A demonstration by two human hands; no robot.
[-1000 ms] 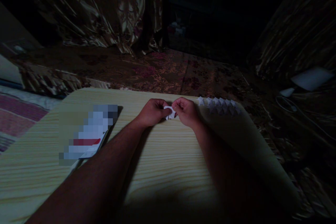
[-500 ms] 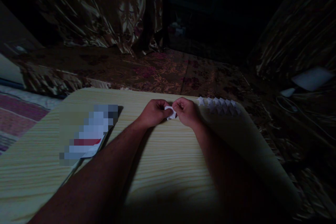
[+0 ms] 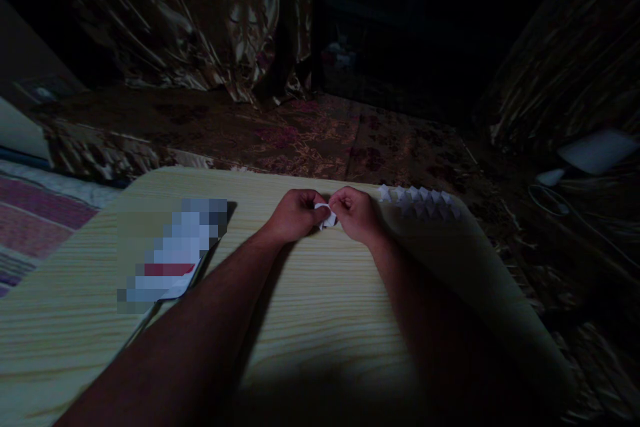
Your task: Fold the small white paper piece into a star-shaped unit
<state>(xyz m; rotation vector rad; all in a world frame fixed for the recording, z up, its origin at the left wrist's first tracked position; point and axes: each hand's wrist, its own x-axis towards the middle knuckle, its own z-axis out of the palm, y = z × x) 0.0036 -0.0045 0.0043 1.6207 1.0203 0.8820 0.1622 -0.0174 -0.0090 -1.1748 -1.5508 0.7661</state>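
Observation:
Between my two hands is a small piece of folded white paper (image 3: 325, 216), held just above the wooden table (image 3: 320, 293). My left hand (image 3: 298, 215) pinches it, thumb across its face. Closed at its right edge, my right hand (image 3: 354, 211) has thumb and fingertips pressed together on the paper. The fingers partly hide the paper's shape. To the right of my right hand, several small white folded paper stars (image 3: 415, 195) lie in rows near the table's far edge.
A blurred-out phone-like object (image 3: 175, 290) with a cable lies left of my left forearm. Patterned cloth (image 3: 280, 137) covers a ledge behind the table, below draped curtains (image 3: 245, 20). At right sit a pale flat object (image 3: 597, 151) and a white cord (image 3: 547, 200). Striped bedding (image 3: 40, 213) is at left.
Both hands stay in nearly the same place on the paper, with barely any finger movement visible. The whole view has shifted very slightly.

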